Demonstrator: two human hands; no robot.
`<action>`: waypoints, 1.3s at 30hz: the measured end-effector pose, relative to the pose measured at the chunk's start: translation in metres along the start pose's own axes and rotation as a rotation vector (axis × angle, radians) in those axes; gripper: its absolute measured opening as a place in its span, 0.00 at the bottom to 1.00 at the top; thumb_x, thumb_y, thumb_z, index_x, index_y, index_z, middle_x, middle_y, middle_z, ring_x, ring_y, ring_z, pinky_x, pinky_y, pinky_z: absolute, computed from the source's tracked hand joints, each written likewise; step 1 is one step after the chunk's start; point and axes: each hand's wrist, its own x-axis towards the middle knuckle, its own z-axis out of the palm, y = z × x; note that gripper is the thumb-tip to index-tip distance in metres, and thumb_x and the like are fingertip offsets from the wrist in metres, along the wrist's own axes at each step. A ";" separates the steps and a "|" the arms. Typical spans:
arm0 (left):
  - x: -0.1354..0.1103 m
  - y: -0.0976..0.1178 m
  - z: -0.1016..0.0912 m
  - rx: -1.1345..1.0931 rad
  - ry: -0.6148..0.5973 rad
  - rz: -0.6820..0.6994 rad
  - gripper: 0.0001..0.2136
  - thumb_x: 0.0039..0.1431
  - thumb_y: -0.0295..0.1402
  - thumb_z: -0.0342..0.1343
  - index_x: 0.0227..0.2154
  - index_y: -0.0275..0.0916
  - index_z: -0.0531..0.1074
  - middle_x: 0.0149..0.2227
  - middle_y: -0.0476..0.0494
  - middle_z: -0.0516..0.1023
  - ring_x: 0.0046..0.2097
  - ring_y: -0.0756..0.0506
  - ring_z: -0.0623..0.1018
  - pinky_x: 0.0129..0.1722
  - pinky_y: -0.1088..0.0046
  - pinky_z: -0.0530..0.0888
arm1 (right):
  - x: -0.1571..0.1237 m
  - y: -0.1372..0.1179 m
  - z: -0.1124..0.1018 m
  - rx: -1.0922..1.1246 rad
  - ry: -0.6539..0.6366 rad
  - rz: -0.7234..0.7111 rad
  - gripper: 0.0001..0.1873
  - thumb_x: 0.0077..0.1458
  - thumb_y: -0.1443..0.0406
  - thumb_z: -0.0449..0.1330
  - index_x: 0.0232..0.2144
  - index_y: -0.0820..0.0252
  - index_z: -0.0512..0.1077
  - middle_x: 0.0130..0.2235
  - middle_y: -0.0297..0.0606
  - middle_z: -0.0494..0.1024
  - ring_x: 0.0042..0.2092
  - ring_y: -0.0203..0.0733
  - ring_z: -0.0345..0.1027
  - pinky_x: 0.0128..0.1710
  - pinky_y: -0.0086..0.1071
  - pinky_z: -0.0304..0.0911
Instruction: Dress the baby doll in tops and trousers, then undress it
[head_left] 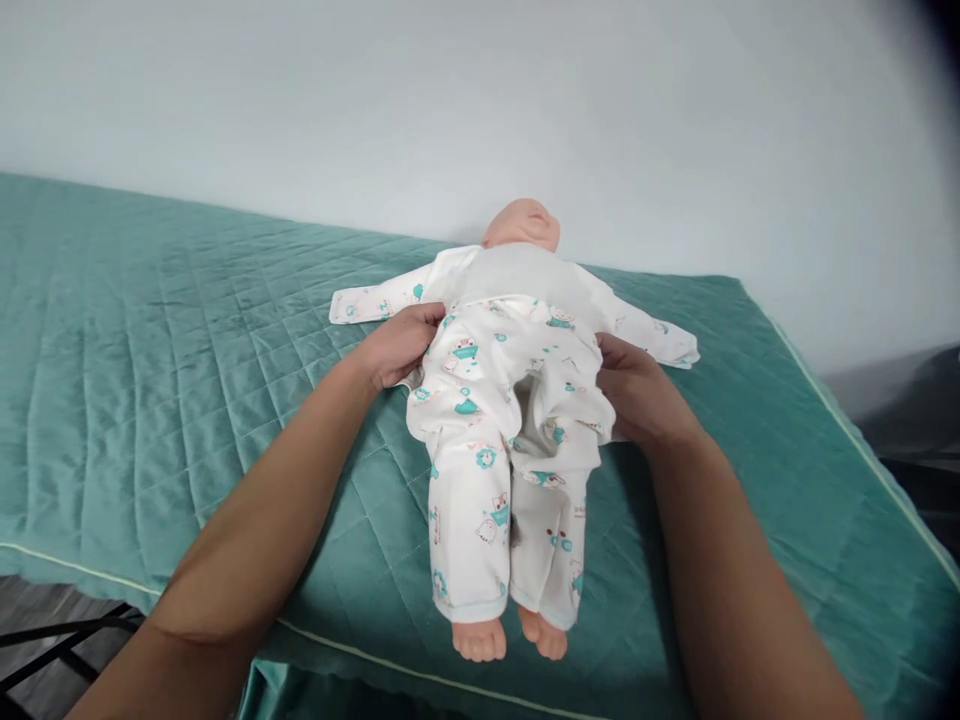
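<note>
A baby doll (527, 225) lies on its back, head toward the wall and bare feet toward me. It wears a white long-sleeved top (517, 272) and white printed pants (470, 470) with teal pictures. The pants reach up over the belly, and their legs end at the ankles. At the left side of the waist, my left hand (405, 343) is closed on the edge of the pants. Across from it, my right hand (637, 388) grips the other side of the pants, its fingertips partly hidden by the cloth. The doll's sleeves stretch outward on both sides.
A green quilted cover (187, 390) lies under the doll, with pale piping along its edges. Behind it rises a plain light wall (300, 110). Dark metal legs (67, 640) show at the lower left above a grey floor.
</note>
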 end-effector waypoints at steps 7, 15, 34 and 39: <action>-0.002 0.002 0.001 0.155 0.085 -0.018 0.09 0.45 0.22 0.57 0.30 0.38 0.78 0.24 0.50 0.78 0.30 0.46 0.78 0.35 0.68 0.77 | 0.001 -0.004 -0.002 -0.319 0.051 -0.048 0.09 0.44 0.64 0.67 0.31 0.55 0.72 0.33 0.33 0.79 0.36 0.43 0.71 0.35 0.33 0.66; -0.005 0.006 -0.007 0.502 0.141 0.155 0.02 0.48 0.29 0.57 0.24 0.38 0.73 0.27 0.50 0.76 0.32 0.48 0.72 0.32 0.73 0.71 | 0.001 -0.004 -0.011 -0.448 0.014 -0.082 0.08 0.49 0.61 0.64 0.34 0.56 0.73 0.35 0.35 0.79 0.39 0.44 0.71 0.39 0.35 0.67; 0.004 -0.002 -0.002 0.369 0.303 0.306 0.03 0.51 0.31 0.56 0.28 0.40 0.72 0.27 0.52 0.71 0.31 0.50 0.68 0.30 0.74 0.64 | 0.009 -0.001 -0.016 -0.423 0.027 0.016 0.07 0.49 0.60 0.65 0.28 0.57 0.73 0.29 0.33 0.77 0.31 0.40 0.69 0.32 0.33 0.66; 0.008 -0.001 -0.001 0.406 0.350 0.288 0.02 0.51 0.31 0.55 0.25 0.39 0.70 0.24 0.53 0.65 0.28 0.50 0.64 0.28 0.74 0.61 | 0.025 0.010 -0.009 -0.417 0.298 0.083 0.06 0.49 0.61 0.61 0.25 0.56 0.69 0.21 0.31 0.69 0.22 0.37 0.61 0.21 0.31 0.55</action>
